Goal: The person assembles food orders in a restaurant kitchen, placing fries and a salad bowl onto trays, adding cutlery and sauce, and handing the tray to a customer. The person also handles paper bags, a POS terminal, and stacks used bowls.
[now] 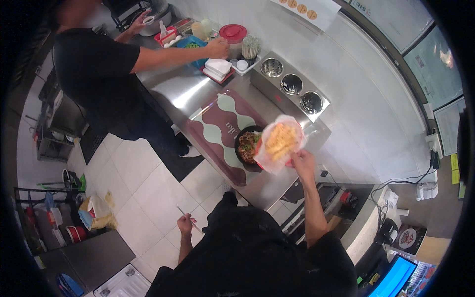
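Note:
My right hand (304, 165) grips the near rim of a red basket (258, 145) lined with white paper. A heap of what looks like French fries (282, 140) fills it. The basket hangs over the right end of a maroon and pale green serving tray (211, 133), partly covering a black bowl (237, 151) of meat and rice with chopped greens. Low on the left, away from the counter, my left hand (185, 224) is closed around a thin pale stick (180, 210); whether it is a pen or a wrapped utensil cannot be told.
Across the steel counter (169, 83), a co-worker (100, 74) reaches towards a red-lidded container (234, 34) and holds a small cup (148, 20). Napkins (218, 67) lie behind the tray. A steel utensil holder (289, 85) with three cylinders stands along the wall.

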`<move>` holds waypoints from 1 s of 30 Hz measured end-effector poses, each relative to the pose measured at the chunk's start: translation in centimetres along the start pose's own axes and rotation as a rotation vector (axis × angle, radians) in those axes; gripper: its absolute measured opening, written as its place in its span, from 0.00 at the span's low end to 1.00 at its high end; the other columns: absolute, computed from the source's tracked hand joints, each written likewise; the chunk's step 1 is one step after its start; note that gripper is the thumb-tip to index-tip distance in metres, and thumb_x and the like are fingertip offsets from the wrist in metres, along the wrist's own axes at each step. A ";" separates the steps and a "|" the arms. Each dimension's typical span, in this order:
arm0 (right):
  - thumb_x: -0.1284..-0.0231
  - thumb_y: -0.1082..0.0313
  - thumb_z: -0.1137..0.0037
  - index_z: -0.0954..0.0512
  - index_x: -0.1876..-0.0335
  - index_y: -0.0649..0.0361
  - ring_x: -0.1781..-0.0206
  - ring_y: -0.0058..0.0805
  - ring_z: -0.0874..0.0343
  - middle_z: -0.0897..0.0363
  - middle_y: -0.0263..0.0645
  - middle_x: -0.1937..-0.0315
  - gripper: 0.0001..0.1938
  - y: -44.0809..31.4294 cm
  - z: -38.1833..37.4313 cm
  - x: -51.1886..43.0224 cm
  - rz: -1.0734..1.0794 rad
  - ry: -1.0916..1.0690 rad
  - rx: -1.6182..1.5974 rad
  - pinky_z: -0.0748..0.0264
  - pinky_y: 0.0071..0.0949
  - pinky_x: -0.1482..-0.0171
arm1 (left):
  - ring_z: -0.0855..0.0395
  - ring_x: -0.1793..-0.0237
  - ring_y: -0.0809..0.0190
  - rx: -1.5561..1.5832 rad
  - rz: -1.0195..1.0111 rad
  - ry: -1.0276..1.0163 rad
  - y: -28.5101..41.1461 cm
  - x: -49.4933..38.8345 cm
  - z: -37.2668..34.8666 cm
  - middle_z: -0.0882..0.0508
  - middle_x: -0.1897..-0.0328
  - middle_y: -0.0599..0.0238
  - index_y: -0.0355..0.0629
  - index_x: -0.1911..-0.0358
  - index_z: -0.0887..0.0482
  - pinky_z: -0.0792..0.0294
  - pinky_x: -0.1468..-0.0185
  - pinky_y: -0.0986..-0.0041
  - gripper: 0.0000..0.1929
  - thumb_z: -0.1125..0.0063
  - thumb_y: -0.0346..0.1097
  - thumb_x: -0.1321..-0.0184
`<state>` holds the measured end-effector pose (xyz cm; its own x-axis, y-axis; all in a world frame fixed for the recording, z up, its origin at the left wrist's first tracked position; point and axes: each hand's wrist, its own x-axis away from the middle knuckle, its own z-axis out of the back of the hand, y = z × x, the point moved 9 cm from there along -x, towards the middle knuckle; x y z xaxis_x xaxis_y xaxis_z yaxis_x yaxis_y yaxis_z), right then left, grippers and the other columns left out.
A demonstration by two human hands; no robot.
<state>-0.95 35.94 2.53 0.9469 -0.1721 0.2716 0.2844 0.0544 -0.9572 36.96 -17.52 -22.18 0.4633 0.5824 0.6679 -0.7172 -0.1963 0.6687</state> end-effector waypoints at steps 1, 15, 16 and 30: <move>0.30 0.73 0.37 0.21 0.67 0.74 0.72 0.28 0.13 0.18 0.43 0.72 0.11 -0.7 -2.2 -2.3 0.028 -0.041 0.013 0.10 0.28 0.69 | 0.12 0.75 0.62 0.023 -0.002 -0.009 -0.1 -0.1 -0.2 0.13 0.74 0.61 0.35 0.58 0.14 0.22 0.72 0.68 0.16 0.43 0.44 0.23; 0.32 0.80 0.43 0.21 0.40 0.67 0.53 0.45 0.11 0.17 0.49 0.44 0.16 1.9 -30.4 -15.5 -0.333 -0.044 0.033 0.05 0.41 0.61 | 0.10 0.73 0.60 0.120 0.192 0.023 -4.0 -0.1 0.5 0.11 0.72 0.62 0.40 0.59 0.14 0.20 0.70 0.63 0.14 0.38 0.45 0.28; 0.31 0.80 0.43 0.21 0.38 0.64 0.51 0.45 0.11 0.18 0.47 0.42 0.17 2.8 -31.3 -15.4 -0.391 -0.030 0.095 0.05 0.41 0.61 | 0.10 0.73 0.60 0.110 0.215 0.035 -4.6 0.1 0.6 0.12 0.72 0.64 0.41 0.59 0.13 0.21 0.70 0.63 0.13 0.38 0.45 0.28; 0.35 0.72 0.37 0.16 0.47 0.62 0.51 0.38 0.12 0.12 0.40 0.56 0.13 8.3 -32.8 -18.1 -0.326 -0.210 0.004 0.14 0.36 0.49 | 0.14 0.77 0.63 -0.015 0.128 -0.084 -0.9 -4.1 -2.9 0.15 0.72 0.66 0.37 0.58 0.11 0.27 0.79 0.71 0.16 0.38 0.45 0.26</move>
<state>-20.68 7.28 -13.67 0.8170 0.0242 0.5762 0.5754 0.0341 -0.8172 34.21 -17.40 -26.51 0.4091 0.4850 0.7729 -0.7806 -0.2527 0.5717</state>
